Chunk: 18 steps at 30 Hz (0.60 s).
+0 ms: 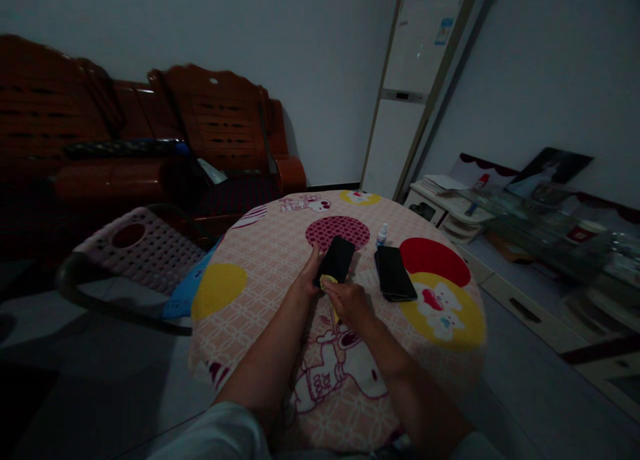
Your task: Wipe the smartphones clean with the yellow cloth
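My left hand [311,273] is closed around the left edge of a black smartphone [339,257], holding it tilted above the table. My right hand [351,305] pinches a yellow cloth [329,279] against the phone's lower end; a bit of the cloth hangs below the fingers. To the right, a second dark device [394,273], flat and black like a phone or small tablet, lies on the tablecloth. Just behind it stands a small white bottle [382,235] with a pointed cap. The phone's screen is dark.
A round table with a patterned pink tablecloth [260,267] is in front of me. On the left are a woven chair [135,247] and wooden armchairs [215,113]. A tall air conditioner [400,113] stands behind, and a cabinet with a glass top [530,220] is on the right.
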Tool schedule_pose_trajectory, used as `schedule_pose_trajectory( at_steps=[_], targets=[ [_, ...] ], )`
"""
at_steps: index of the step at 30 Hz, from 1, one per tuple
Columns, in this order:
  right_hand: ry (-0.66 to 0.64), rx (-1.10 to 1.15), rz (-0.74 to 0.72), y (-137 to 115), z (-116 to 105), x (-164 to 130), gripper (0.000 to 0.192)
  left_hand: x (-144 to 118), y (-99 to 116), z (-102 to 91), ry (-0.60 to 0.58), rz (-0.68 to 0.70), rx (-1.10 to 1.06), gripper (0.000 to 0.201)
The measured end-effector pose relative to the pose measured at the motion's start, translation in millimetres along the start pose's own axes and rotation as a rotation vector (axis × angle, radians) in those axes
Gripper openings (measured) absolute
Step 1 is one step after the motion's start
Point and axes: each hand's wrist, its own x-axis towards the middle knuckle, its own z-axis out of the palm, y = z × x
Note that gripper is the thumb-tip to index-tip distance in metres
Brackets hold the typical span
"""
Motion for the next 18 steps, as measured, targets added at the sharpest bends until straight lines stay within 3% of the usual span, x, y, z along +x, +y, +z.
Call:
schedule_pose_trajectory(
  at_steps=[8,14,18],
  targets=[
    [0.053,-0.025,0.140,6,-7,0,0.031,-1,4,3.7,0.039,0.108,-0.093,0.080],
    [0.072,0.101,0.069,-1,7,0,0.030,11,-12,13.5,0.142,0.101,-0.082,0.075],
    [0.083,0.127,0.048,2,9,0,0.032,10,-12,14.1,0.112,0.111,-0.081,0.073]
  ],
)
